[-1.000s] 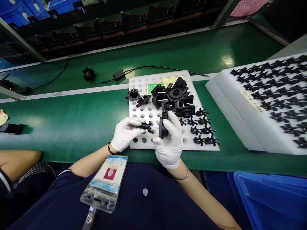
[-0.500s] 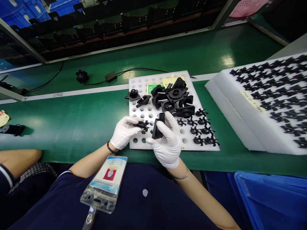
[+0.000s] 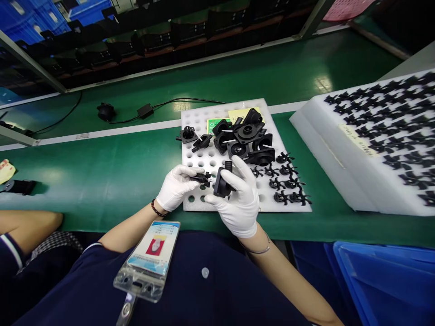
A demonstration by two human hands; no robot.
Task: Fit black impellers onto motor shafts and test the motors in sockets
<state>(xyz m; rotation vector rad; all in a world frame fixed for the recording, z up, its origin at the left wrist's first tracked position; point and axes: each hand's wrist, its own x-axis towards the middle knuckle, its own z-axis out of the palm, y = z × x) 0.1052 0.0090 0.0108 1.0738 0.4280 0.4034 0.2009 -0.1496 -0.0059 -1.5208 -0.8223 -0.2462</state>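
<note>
White gloves cover both of my hands. Between thumb and fingers, my left hand point(image 3: 176, 186) pinches a small black bladed impeller point(image 3: 203, 178), which points right. My right hand point(image 3: 240, 199) is closed around a black plastic pump housing point(image 3: 223, 182) with a ribbed pipe stub facing up. A narrow gap shows between the impeller and the housing. Under both hands lies a white perforated foam board point(image 3: 204, 158). A heap of black housings point(image 3: 248, 136) sits on its far half, and several loose impellers point(image 3: 288, 181) stand at its right side.
At right a thick foam block point(image 3: 326, 158) carries rows of black impellers. A black part on a cord point(image 3: 106, 111) lies behind the board. Blue bins point(image 3: 384, 276) stand below the bench at right. At left a co-worker's arm point(image 3: 30, 226) reaches the bench edge.
My right hand has brought the housing slightly left, closer to the impeller. My left hand stays almost in place. The corded part at the back appears shifted left.
</note>
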